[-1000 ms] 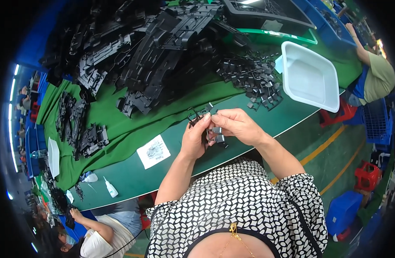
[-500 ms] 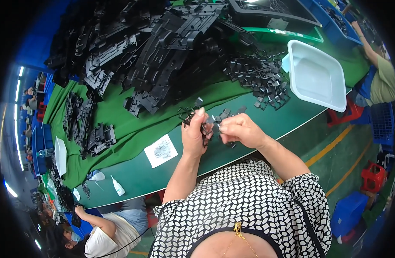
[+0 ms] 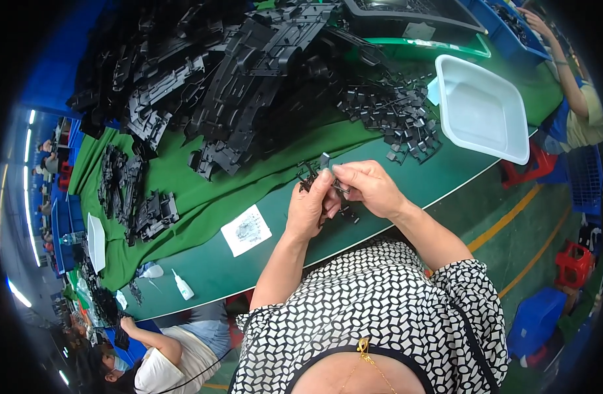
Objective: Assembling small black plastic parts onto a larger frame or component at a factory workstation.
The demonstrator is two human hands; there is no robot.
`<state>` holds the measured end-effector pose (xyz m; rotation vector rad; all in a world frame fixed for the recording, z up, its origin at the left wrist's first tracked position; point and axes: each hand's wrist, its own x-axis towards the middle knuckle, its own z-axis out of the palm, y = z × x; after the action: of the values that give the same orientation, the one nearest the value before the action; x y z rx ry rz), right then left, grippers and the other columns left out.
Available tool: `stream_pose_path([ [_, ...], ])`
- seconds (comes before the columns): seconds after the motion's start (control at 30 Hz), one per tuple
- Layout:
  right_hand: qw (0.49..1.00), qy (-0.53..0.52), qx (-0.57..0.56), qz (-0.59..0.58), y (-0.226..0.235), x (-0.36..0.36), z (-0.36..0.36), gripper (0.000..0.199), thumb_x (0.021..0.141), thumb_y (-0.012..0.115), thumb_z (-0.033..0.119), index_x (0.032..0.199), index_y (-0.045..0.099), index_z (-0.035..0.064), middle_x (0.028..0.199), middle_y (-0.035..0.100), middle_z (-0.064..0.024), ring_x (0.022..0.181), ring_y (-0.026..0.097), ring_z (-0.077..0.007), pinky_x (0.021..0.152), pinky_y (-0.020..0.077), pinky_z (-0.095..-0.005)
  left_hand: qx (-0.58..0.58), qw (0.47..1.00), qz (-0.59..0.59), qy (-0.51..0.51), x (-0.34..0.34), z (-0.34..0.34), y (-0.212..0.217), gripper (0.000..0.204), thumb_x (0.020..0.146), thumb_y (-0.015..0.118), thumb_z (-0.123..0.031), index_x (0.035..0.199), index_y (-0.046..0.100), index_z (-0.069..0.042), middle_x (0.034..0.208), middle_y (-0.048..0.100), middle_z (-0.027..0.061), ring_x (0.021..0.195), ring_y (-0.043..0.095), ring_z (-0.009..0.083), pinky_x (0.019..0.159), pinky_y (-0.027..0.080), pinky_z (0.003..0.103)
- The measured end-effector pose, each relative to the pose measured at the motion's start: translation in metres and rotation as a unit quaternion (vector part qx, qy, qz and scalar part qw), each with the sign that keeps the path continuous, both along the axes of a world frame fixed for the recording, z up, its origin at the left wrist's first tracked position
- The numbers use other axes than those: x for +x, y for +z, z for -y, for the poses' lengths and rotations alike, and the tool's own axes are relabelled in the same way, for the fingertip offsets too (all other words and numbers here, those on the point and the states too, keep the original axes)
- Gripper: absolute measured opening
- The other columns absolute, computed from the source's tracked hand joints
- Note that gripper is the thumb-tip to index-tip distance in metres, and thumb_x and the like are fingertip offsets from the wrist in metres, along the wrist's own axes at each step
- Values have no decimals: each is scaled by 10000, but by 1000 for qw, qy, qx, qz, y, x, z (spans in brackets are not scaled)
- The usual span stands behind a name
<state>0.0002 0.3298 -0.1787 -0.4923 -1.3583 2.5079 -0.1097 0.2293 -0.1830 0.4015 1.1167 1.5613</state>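
My left hand point(image 3: 305, 210) is closed round a bunch of small black plastic parts point(image 3: 306, 178), which stick out past its thumb. Touching it, my right hand point(image 3: 375, 190) pinches a small black plastic part with thumb and forefinger. A square-headed black piece point(image 3: 324, 159) stands up between the two thumbs; which hand bears it I cannot tell. Below the hands, a few dark bits point(image 3: 347, 213) show close to the palms, partly hidden. Beyond them, a loose heap of similar small black parts point(image 3: 406, 125) lies on the table.
Large black moulded panels point(image 3: 239, 85) are piled on a green cloth point(image 3: 190, 217) at the back left. A white tub point(image 3: 489, 108) stands at the right edge. Printed paper point(image 3: 246, 230) and a small white bottle point(image 3: 182, 285) lie nearer. Co-workers point(image 3: 177, 354) sit at both sides.
My hands have come together and moved a little away from me. The right hand has gone up to the left thumb, where the square-headed piece now stands.
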Motion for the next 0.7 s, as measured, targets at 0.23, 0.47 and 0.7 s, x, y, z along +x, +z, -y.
stream_pose_path([
  [0.23,1000,24,-7,-10,-1,4,-2,305,905,471,267,731,587,46,657,498,39,565,422,-18,474,326,-153,7,998,-33,-58,-2,1,1,266,833,576,-277,767,571,-19,489,404,-31,403,362,55,361,275,187],
  [0.47,990,-49,-133,-20,-8,1,14,290,904,472,252,689,541,68,607,468,43,480,356,-29,426,265,-178,-4,996,56,-68,-9,3,6,289,812,570,-222,608,426,-76,459,329,-28,339,289,61,317,249,200],
  [0.7,968,-77,-232,-49,-11,2,-4,307,905,416,206,678,514,24,540,373,10,447,294,-58,422,267,-204,82,993,85,3,-12,4,2,332,838,477,-204,550,337,-112,445,318,-21,343,307,93,338,226,220],
])
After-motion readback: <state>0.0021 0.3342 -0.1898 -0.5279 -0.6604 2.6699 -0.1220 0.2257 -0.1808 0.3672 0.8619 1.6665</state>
